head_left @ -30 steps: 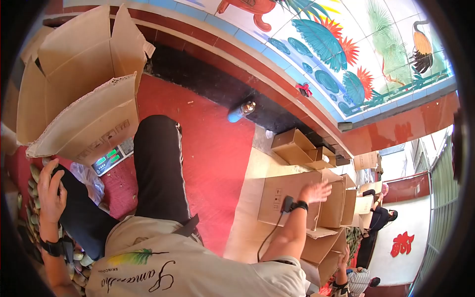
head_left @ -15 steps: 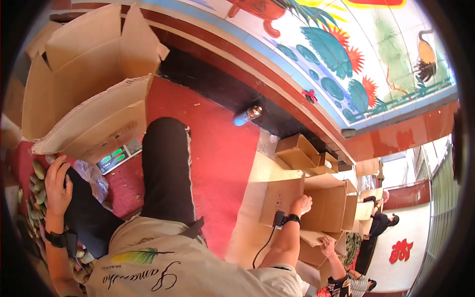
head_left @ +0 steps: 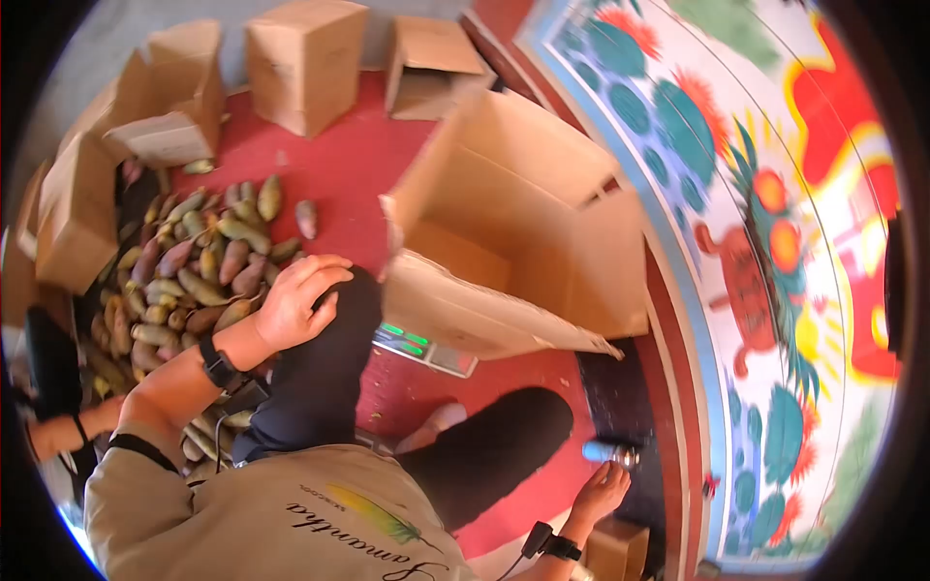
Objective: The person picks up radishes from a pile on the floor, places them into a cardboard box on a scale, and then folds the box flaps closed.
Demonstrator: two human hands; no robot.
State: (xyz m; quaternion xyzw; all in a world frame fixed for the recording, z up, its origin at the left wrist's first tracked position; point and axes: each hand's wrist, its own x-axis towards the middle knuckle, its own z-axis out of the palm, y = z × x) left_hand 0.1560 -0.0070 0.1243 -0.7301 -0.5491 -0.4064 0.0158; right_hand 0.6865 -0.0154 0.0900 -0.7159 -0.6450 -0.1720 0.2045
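My left hand (head_left: 302,302) rests on my dark-trousered knee (head_left: 334,339), its fingers apart and holding nothing. Beside it lies a pile of brown and reddish tubers (head_left: 194,276). My right hand (head_left: 603,489) is low on the right, its fingers curled closed with nothing visible in them. It overlaps the lower edge of a blue bottle (head_left: 599,452) in view; whether they touch is unclear. In front of my legs, a large open cardboard box (head_left: 484,315) stands over a scale (head_left: 450,358) with green lit digits. The box's visible interior holds nothing.
Several cardboard boxes (head_left: 308,68) stand along the far side and the left. A red mat (head_left: 339,165) covers the floor. Along the right runs a painted wall (head_left: 736,290). Another person's forearm (head_left: 58,436) shows at the left edge, and a small box (head_left: 617,552) lies bottom right.
The view has swung left, so the tuber pile and far boxes show, and the boxes and people on the right are out of view. My left hand remains at my knee.
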